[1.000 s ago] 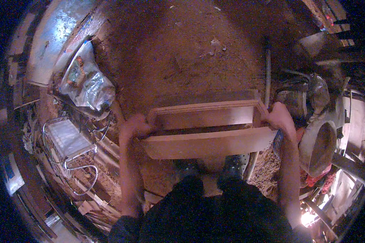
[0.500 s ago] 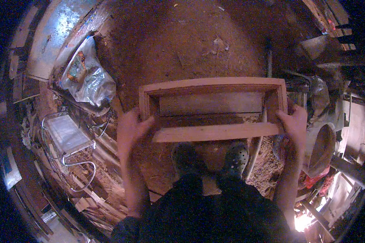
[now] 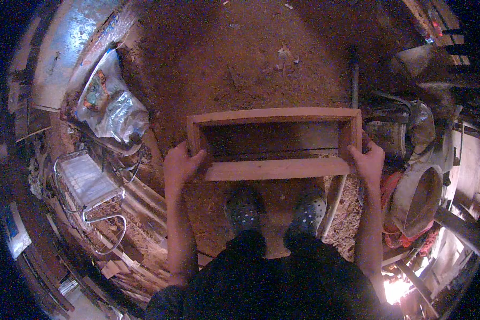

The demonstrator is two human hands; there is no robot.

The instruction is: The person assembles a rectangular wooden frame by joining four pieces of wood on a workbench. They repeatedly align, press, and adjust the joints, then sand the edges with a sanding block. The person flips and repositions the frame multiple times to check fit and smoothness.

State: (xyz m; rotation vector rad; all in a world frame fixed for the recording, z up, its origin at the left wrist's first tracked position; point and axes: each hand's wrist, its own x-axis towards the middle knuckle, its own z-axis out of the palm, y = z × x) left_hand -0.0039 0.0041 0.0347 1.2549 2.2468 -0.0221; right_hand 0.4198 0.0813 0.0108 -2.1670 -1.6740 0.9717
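Note:
A rectangular wooden drawer box (image 3: 277, 169) is held up in front of me, above my shoes. Its bare wood rim faces me, and the inside is in shadow. My left hand (image 3: 184, 162) grips its left end, with the thumb over the near edge and the other fingers hidden behind the side. At the right end, my right hand (image 3: 369, 160) holds it the same way, its thumb reaching inward over the side. Both forearms come up from below.
A dirt floor (image 3: 240, 69) lies beyond. On the left are a clear plastic bag (image 3: 114, 101), a metal-framed rack (image 3: 85, 176) and wood scraps (image 3: 128, 272). A round container (image 3: 418, 200), a pole (image 3: 333, 200) and leaning boards (image 3: 469, 160) stand at the right.
The wooden box has moved slightly nearer and looks a bit narrower, its right end shifted left with my right hand. Both hands keep their grip, and more of my shoes shows beneath it.

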